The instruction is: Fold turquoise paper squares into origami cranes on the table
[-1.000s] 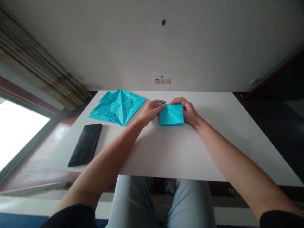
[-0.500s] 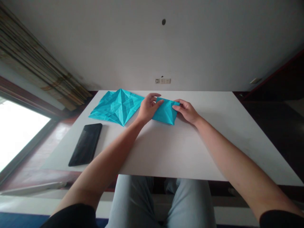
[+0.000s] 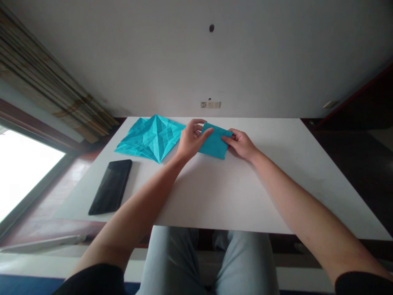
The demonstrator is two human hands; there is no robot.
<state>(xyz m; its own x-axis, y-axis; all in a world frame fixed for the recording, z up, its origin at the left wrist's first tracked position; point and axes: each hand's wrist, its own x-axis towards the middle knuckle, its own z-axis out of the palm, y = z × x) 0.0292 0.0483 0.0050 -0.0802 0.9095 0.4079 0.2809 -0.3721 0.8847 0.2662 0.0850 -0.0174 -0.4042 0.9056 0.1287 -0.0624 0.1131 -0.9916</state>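
Observation:
A folded square of turquoise paper (image 3: 215, 144) is held between my two hands, slightly tilted, its face smooth and flat. My left hand (image 3: 194, 139) grips its left side, the thumb lying across the front and the fingers curled at the upper left corner. On the right edge, my right hand (image 3: 241, 143) pinches the paper, thumb in front and the other fingers partly hidden behind. Just left of my left hand, a larger creased sheet of turquoise paper (image 3: 153, 137) lies spread on the table.
The white table (image 3: 233, 196) stands against a grey wall with sockets (image 3: 210, 105). A black tablet or large phone (image 3: 111, 186) lies at its left side, near my left forearm. A curtain (image 3: 61, 82) and a bright window (image 3: 27, 172) are on the left.
The folded paper has been turned or closed over: its creased face with a loose flap now appears as a plain, flat face. Both hands have barely shifted.

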